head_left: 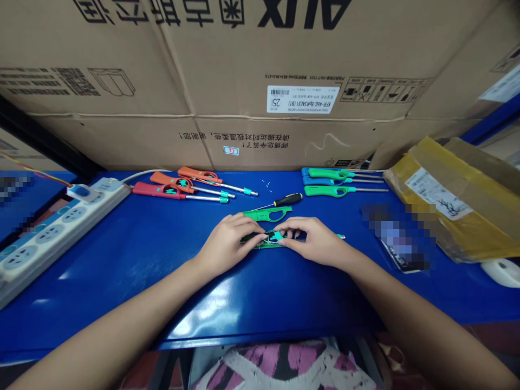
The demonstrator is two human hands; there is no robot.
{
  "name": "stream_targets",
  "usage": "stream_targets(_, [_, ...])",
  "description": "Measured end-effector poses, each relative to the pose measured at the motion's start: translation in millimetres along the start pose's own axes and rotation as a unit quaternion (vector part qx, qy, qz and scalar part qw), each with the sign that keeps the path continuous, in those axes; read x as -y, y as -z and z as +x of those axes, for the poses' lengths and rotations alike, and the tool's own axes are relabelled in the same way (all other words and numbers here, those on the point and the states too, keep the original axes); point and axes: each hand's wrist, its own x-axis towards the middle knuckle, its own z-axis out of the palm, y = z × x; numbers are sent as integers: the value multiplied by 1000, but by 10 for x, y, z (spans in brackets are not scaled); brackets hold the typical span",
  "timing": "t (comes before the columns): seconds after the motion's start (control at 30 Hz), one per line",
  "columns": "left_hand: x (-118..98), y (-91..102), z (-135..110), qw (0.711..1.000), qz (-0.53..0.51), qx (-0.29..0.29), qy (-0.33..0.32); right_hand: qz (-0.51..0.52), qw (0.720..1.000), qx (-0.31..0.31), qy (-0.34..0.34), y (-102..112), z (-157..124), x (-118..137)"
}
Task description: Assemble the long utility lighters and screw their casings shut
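An opened green gas lighter (268, 245) lies on the blue table, its inner parts showing between my fingertips. My left hand (227, 241) is closed at its left end, thumb and forefinger pinching beside a small black part and a thin wire. My right hand (314, 241) pinches a small teal trigger piece (277, 236) over the lighter. My right fingers hide much of the barrel, whose metal tip shows to the right. Just behind my hands lies a loose green handle shell (272, 214). A screwdriver (289, 200) with a black and yellow handle lies beyond it.
Several orange and red lighters (162, 189) lie at the back left, near a white power strip (60, 227). Green and blue lighters (329, 190) lie back right. A pixelated packet (398, 238), a yellow-taped carton (447, 200) and a white mouse (502, 272) are right. A large cardboard box (227, 70) stands behind.
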Motion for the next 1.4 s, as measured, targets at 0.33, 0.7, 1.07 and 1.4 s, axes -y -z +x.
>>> stream_targets(0.33, [8, -56, -2, 998, -66, -15, 7, 32, 999, -3, -16, -73, 13, 18])
stream_targets(0.7, [-26, -54, 3, 993, -101, -54, 12, 46, 996, -3, -70, -119, 3, 55])
stream_targets(1.07, [-92, 85, 8, 997, 28, 75, -12, 21, 1000, -12, 18, -147, -6, 8])
stream_targets(1.4, [-50, 175, -4, 984, 117, 120, -60, 19, 999, -7, 43, -157, -3, -23])
